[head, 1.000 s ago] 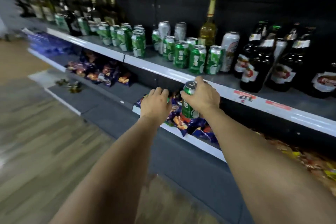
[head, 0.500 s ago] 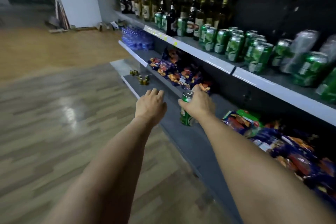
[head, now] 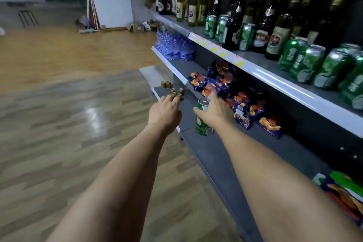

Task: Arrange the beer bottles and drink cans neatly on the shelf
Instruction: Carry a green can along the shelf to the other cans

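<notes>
My right hand [head: 215, 111] grips a green drink can [head: 202, 122] from above, holding it over the grey bottom shelf [head: 212, 155]. My left hand [head: 165, 111] is stretched out beside it, fingers loosely curled, holding nothing. On the upper shelf [head: 275, 80] to the right stand several green cans [head: 306, 63] in a group and tall dark and green beer bottles [head: 277, 33] behind them. More green cans [head: 222, 28] stand mixed among bottles farther along.
Blue snack bags [head: 222, 84] lie on the middle shelf, with packed water bottles [head: 174, 47] beyond them. Several small gold-topped cans [head: 176, 92] sit on the bottom shelf just past my left hand. Wood floor lies to the left; boxes lean at a white wall.
My view has swung left along the aisle. The right hand has carried the green can down from the upper shelf's edge to the bottom shelf level. The left hand moved along with it.
</notes>
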Demonstrator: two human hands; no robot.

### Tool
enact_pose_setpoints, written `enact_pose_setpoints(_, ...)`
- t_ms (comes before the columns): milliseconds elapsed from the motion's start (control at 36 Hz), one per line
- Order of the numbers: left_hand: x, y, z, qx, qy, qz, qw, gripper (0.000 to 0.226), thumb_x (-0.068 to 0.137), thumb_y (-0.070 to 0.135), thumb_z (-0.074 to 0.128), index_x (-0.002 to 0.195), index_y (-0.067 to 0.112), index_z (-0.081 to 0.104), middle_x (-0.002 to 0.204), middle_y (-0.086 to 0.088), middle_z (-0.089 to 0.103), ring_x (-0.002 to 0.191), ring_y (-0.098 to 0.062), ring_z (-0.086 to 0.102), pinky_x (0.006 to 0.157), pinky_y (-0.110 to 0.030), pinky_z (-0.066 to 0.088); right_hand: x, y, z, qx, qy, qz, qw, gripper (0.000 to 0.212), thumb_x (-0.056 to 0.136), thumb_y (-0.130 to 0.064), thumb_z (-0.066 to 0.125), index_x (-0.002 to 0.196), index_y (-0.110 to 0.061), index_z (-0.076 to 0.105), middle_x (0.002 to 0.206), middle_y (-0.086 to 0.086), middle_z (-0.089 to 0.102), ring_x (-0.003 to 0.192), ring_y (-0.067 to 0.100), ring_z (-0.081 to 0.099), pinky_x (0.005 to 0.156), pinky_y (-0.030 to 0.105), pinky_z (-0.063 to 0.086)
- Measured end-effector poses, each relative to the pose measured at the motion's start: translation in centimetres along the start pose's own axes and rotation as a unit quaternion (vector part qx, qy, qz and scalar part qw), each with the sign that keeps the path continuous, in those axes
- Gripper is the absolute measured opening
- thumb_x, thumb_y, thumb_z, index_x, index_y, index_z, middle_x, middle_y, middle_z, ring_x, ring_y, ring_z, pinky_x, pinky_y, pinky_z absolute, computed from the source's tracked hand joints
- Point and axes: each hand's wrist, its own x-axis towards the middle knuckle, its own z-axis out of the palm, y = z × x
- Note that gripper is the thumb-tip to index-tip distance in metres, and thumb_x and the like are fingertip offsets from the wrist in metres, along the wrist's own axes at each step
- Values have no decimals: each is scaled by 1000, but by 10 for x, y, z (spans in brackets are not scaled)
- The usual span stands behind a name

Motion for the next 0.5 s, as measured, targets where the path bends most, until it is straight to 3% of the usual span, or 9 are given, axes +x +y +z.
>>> enact_pose_setpoints(361,225,-106,25,1,1,-21,1000,29,98,29,42,123,16,51,125,-5,52,121,-25,45,83,-34,41,244,-82,34,16,17,3,1000,64,79,-57,66,120,-14,40,119,10,59,108,32,58,69,34,40)
enact_pose_setpoints(500,303,-160,44,6,-1,-9,1000,28,97,28,44,122,17,52,122,-5,53,120,-23,46,81,-33,42,331,-120,60,21,25,3,999,62,79,-55,66,118,-14,40,120,11,58,112,33,57,77,38,44)
